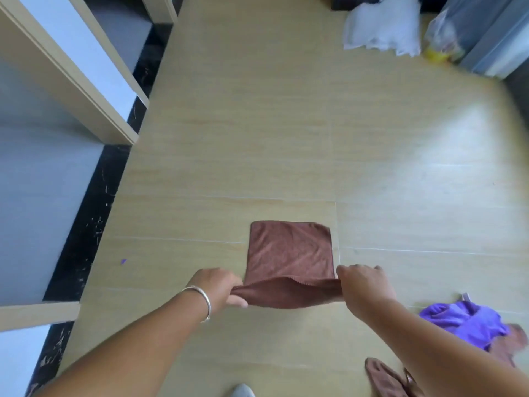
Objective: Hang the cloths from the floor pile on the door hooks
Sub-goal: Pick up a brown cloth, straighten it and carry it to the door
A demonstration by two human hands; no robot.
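A brown cloth [289, 253] hangs stretched between my two hands above the wooden floor. My left hand [220, 285], with a silver bangle on the wrist, pinches its left top corner. My right hand [363, 285] grips the right top corner. A purple cloth [466, 322] lies crumpled on the floor at the lower right, with more brown cloth [386, 379] beside and below it, partly hidden by my right forearm. No door hooks are in view.
A beige door frame [71, 70] and a black threshold strip [94, 213] run along the left. White plastic bags [383, 27], a clear bag with yellow contents [440, 41] and a grey box [498, 44] sit at the far right. A shoe tip [243, 391] shows at the bottom.
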